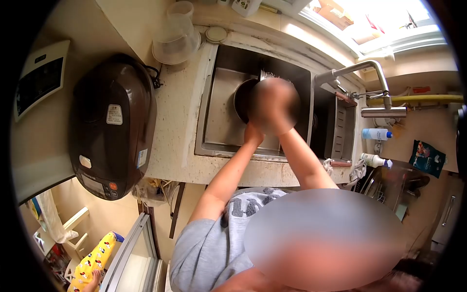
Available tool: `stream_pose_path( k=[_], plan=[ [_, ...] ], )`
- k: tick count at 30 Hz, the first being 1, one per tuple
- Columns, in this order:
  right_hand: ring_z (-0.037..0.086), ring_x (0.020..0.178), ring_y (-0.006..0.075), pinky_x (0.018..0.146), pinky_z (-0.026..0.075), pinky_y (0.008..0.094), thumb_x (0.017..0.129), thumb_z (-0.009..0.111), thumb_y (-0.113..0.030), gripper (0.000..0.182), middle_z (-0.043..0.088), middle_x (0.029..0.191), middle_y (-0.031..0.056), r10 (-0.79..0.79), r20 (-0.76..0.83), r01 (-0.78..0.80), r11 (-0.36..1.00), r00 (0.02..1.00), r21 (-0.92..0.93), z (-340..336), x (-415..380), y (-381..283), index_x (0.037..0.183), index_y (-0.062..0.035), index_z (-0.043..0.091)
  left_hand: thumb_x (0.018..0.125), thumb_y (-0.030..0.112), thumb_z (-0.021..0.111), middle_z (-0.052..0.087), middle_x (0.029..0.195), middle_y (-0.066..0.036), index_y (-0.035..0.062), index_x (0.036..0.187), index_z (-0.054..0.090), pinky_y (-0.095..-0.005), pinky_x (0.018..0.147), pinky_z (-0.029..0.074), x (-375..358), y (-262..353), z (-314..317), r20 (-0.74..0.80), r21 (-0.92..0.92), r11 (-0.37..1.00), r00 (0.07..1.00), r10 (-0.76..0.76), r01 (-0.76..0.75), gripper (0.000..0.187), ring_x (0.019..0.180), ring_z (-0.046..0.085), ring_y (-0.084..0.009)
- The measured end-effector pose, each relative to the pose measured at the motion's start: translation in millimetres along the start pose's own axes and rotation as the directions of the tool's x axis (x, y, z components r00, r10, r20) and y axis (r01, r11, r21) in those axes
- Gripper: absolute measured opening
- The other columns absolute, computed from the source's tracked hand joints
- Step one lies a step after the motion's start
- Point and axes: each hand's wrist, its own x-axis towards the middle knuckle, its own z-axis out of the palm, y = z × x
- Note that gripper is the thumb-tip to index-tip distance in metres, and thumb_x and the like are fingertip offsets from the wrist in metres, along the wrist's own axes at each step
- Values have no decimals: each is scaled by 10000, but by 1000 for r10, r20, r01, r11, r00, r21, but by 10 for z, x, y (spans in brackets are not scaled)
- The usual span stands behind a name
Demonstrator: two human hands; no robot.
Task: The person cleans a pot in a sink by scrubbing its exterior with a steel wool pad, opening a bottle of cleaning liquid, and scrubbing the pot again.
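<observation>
A dark round pan or bowl (242,100) sits in the left basin of the steel sink (221,126). My left hand (254,133) is at its near edge, fingers mostly hidden, so its hold is unclear. Over the vessel is my right hand (276,104), blurred, with its fingers and anything in them impossible to make out. Something shiny and clear (266,75) shows just beyond the right hand.
The faucet (377,73) rises at the sink's right, beside a smaller basin (323,117). A brown rice cooker (112,126) and clear plastic containers (177,44) stand left. Bottles (375,134) lie right. At lower left, another person's hand (95,277) shows near yellow cloth (97,255).
</observation>
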Motion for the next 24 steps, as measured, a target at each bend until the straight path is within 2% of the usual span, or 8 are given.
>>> stream_pose_path(
  k=[6,8,10,11,12,18,21,24],
  plan=[
    [516,809,258,680,422,344,794,531,-220,251,546,874,151,-21,-112,23,1000,993,9,-314,-158,-181,917,-4,567,740,84,590,605,968,-232,2,1038,538,-447,735,472,89,288,-210,57,-136,976,985,-161,168,313,916,571,-388],
    [534,836,254,705,441,351,783,577,-173,233,563,918,134,118,-81,-91,956,990,278,-550,-242,-251,960,-23,573,753,90,581,604,976,-235,-1,1049,533,-448,743,471,69,469,-338,155,-207,932,950,-270,299,313,925,570,-386],
    [552,863,250,730,459,357,771,624,-126,251,580,961,117,247,-12,-203,823,969,530,-677,-239,-305,1003,-42,578,772,104,567,587,1020,-240,-13,1081,509,-453,801,448,51,554,-390,76,-57,988,987,-141,145,335,962,550,-388],
    [546,851,218,738,449,346,759,639,-60,229,579,925,105,86,2,-78,898,996,432,-715,-179,-322,975,-21,574,770,103,563,558,1073,-239,-19,1096,498,-451,869,413,116,515,-340,122,121,983,981,-153,138,354,993,523,-394],
    [548,925,237,786,460,341,774,645,-119,308,579,1007,115,145,199,-219,878,969,426,-429,-404,24,1061,-39,568,792,204,556,582,1012,-236,1,1010,556,-461,813,451,151,457,-331,79,142,990,997,-22,10,298,947,539,-422],
    [529,837,230,717,451,343,760,636,-79,251,564,925,110,268,104,-277,765,958,581,-196,-454,189,995,-20,568,688,-3,549,587,919,-246,-26,991,482,-474,802,436,350,486,-425,243,190,976,959,-149,104,311,911,542,-418],
    [488,730,223,635,416,358,738,609,-89,179,514,825,87,87,-45,-79,985,995,156,-57,-282,277,900,-45,547,660,-26,532,594,877,-253,-16,926,464,-488,768,448,329,386,-418,193,193,976,972,-137,99,275,882,550,-430],
    [471,639,221,548,368,342,711,576,-35,72,497,722,66,128,-128,-73,927,983,368,-255,-137,190,746,-52,516,649,-25,550,593,886,-257,-21,926,464,-490,776,444,241,361,-347,171,172,982,980,-106,76,290,891,546,-437]
  ],
)
